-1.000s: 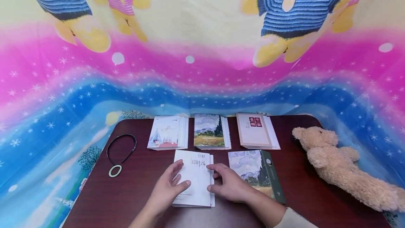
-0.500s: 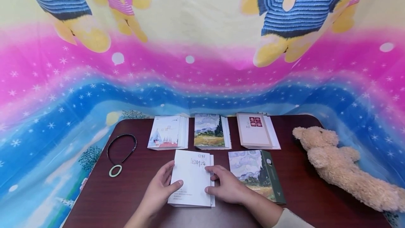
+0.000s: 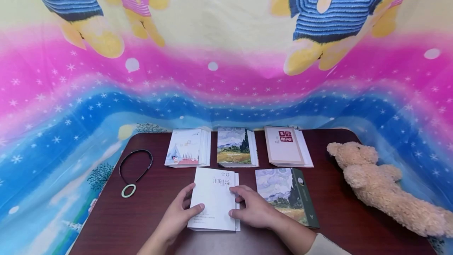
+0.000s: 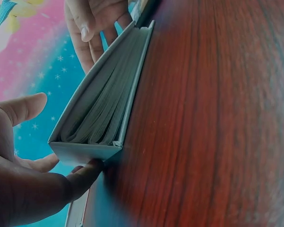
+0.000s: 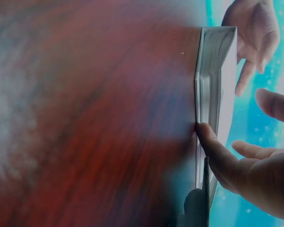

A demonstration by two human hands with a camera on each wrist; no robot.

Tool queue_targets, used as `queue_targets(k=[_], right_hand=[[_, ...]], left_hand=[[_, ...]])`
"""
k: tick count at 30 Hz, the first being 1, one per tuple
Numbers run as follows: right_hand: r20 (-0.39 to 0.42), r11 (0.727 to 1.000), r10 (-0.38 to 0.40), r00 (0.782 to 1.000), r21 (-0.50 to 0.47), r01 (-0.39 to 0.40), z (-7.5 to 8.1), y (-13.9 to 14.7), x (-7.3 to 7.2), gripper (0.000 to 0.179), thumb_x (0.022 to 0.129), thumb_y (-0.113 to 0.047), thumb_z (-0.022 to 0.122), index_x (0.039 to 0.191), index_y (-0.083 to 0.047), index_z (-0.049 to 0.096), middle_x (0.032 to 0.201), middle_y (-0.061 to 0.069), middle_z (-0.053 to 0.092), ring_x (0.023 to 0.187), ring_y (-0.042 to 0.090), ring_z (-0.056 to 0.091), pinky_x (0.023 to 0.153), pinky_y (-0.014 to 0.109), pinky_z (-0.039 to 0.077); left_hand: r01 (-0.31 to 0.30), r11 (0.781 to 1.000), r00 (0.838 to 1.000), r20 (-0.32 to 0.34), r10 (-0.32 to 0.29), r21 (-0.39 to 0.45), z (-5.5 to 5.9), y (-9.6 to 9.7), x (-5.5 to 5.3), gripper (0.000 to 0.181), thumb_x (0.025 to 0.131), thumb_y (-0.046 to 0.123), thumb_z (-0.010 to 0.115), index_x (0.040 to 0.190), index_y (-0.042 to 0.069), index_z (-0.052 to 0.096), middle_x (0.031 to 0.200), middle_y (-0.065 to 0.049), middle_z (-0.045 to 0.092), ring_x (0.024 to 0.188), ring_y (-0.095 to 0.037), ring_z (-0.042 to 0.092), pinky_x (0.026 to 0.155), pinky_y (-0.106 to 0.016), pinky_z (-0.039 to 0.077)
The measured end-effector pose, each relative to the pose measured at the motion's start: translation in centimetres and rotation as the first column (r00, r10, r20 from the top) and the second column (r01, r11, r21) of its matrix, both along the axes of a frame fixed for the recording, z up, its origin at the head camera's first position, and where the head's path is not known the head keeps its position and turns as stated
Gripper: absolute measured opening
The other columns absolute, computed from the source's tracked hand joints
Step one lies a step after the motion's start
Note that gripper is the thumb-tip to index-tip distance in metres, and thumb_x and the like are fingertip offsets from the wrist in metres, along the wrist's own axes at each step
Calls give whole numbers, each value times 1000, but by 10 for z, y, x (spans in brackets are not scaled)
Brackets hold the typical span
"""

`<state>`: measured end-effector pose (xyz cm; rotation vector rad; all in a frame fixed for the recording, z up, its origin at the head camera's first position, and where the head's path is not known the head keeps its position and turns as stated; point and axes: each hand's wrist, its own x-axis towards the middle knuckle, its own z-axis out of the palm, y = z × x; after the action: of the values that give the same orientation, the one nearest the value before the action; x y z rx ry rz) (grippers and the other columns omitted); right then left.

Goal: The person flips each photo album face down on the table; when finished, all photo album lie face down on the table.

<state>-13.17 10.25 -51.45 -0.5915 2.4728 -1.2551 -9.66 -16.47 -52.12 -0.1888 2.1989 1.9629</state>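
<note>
book (image 3: 214,202) between hands (image 3: 181,211) | three books (image 3: 231,146) behind (abreast) | headband (image 3: 152,159) left | teddy (image 3: 383,192) right

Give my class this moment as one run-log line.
left hand: touching spine of white album | right hand: touching its opposite edge | white album: on table, front cover up | teddy bear: at right

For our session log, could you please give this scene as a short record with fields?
Left hand: finger touching the spine of the white hardcover book
Right hand: finger at that book's opening edge
Right of book: green-edged landscape book
Back row: tent-picture book, painted-landscape book, beige book
Far left: black headband, pale green ring
Far right: tan plush bear
</note>
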Motion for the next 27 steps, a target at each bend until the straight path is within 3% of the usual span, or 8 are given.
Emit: queue_targets(k=[15,27], right_hand=[[8,1000,-5,1000,-2,5,-1,1,-1,66,86,-24,82,142,1,57,137,9,57,109,25,64,90,33,52],[-5,1000,-6,1000,-9,6,-3,2,-3,67,86,-26,81,142,2,57,139,9,55,107,23,64,90,30,51]], left_hand=[[4,999,1000,-21,-5,-44,-1,0,-2,86,84,8,84,157,4,39,146,-28,49,128,-39,56,88,-40,57],[-5,1000,1000,-20,5,6,11,4,-3,86,85,10,83,158,7,37,157,-25,42,141,-40,45,103,-45,50]])
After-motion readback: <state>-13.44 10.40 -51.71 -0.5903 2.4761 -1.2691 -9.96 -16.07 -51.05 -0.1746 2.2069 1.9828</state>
